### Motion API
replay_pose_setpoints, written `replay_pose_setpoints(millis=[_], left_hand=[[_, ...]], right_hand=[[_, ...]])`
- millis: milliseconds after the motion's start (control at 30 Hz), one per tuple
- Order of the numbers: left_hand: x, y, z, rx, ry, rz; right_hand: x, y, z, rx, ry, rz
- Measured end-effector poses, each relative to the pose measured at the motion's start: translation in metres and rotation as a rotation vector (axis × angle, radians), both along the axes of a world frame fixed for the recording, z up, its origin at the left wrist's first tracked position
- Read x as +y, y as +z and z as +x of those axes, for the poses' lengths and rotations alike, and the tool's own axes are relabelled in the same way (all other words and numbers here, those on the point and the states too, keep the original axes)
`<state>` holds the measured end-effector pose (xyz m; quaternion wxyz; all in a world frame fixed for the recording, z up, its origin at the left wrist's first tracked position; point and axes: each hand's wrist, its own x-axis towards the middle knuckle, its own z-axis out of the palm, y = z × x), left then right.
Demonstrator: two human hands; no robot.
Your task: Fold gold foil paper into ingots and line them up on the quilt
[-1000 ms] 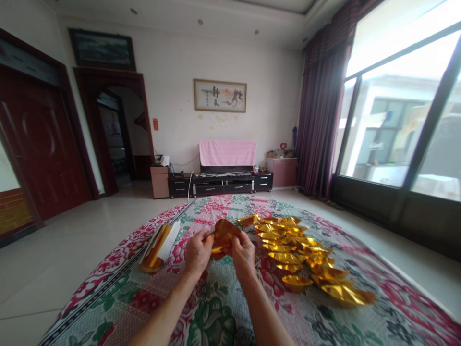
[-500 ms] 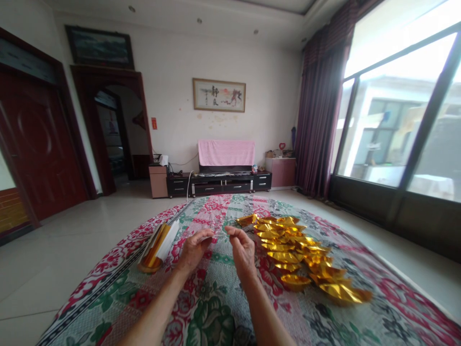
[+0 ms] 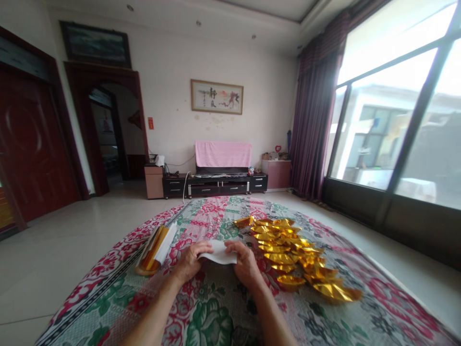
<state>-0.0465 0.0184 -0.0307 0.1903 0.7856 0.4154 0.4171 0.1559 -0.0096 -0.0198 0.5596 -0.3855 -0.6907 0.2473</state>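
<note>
A white sheet of paper (image 3: 218, 253) is stretched between my two hands above the patterned cloth (image 3: 212, 315), slightly curved. My left hand (image 3: 190, 262) pinches its left end, and my right hand (image 3: 245, 262) pinches the right end. The underside of the sheet is hidden. Left of my left hand lies a stack of gold and white paper sheets (image 3: 158, 247), curling at the edges. To the right of my right hand, several gold foil ingots (image 3: 281, 258) sit in rows on the cloth.
A low black cabinet (image 3: 218, 185) stands against the far wall, with a pink cloth (image 3: 223, 154) draped over something on it. Purple curtains (image 3: 311, 120) and large windows (image 3: 374, 129) are on the right. A red door (image 3: 34, 139) is at the left.
The white paper's broad face now shows between my hands, where earlier no such face was visible. Both hands have moved slightly lower, and the view has shifted a little.
</note>
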Motion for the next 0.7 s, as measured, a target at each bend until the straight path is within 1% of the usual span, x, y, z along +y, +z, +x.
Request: replay_pose_setpoints(millis=[133, 233, 433, 533, 600, 700], left_hand=[[-0.002, 0.002, 0.002, 0.044, -0.06, 0.031], [-0.005, 0.005, 0.002, 0.082, -0.085, 0.02], [-0.008, 0.011, -0.001, 0.106, -0.048, -0.108], [-0.008, 0.013, -0.003, 0.06, -0.06, -0.144], [-0.008, 0.014, -0.003, 0.041, -0.026, -0.171], [-0.007, 0.016, -0.001, 0.076, 0.093, -0.22]], right_hand=[[-0.007, -0.004, 0.004, -0.229, -0.061, 0.0], [-0.011, -0.005, 0.005, -0.366, -0.091, -0.013], [-0.02, 0.004, 0.01, -0.493, -0.089, -0.008], [-0.021, 0.007, 0.009, -0.518, -0.149, -0.052], [-0.018, 0.006, 0.006, -0.525, -0.232, -0.096], [-0.012, 0.004, 0.001, -0.534, -0.362, -0.14]])
